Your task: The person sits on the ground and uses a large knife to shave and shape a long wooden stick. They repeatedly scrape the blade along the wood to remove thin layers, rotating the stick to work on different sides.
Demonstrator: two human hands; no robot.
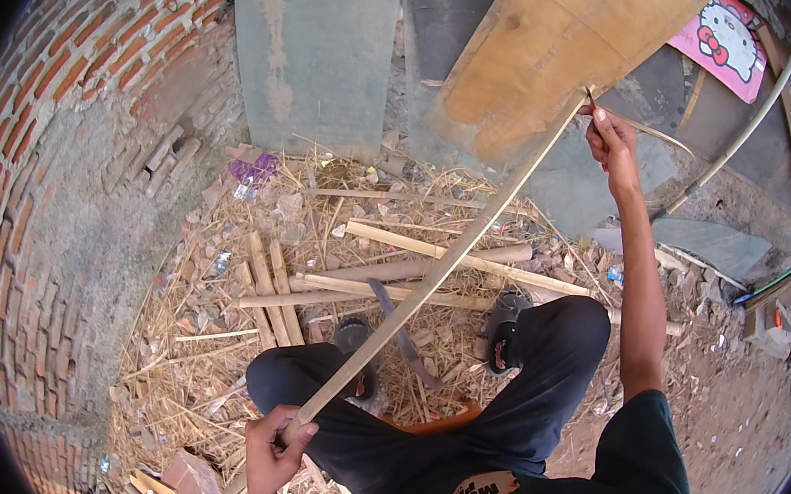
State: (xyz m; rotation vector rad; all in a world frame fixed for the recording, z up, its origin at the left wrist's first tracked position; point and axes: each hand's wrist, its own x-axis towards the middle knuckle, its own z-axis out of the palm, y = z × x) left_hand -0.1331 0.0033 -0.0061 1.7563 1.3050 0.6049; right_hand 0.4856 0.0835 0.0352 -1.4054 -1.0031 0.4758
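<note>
A long, narrow strip of split bamboo [452, 257] runs slantwise from lower left to upper right across my lap. Its near end is gripped by my left hand [273, 450], the thumb lying along it and the fingers wrapped around. At the far end my right hand [612, 146] is closed around a small tool [591, 100] with a dark pointed tip and a bit of red; most of it is hidden in the fist, so I cannot tell its kind. The tip touches or nearly touches the bamboo's end. A thin curved sliver [659, 133] extends right from there.
Between my feet lies a long dark blade [403, 334] on straw-like shavings. Several bamboo pieces [470, 260] lie beyond it. A brick wall [49, 185] stands at left; a brown board [548, 52] and a grey sheet [317, 68] lean at the back.
</note>
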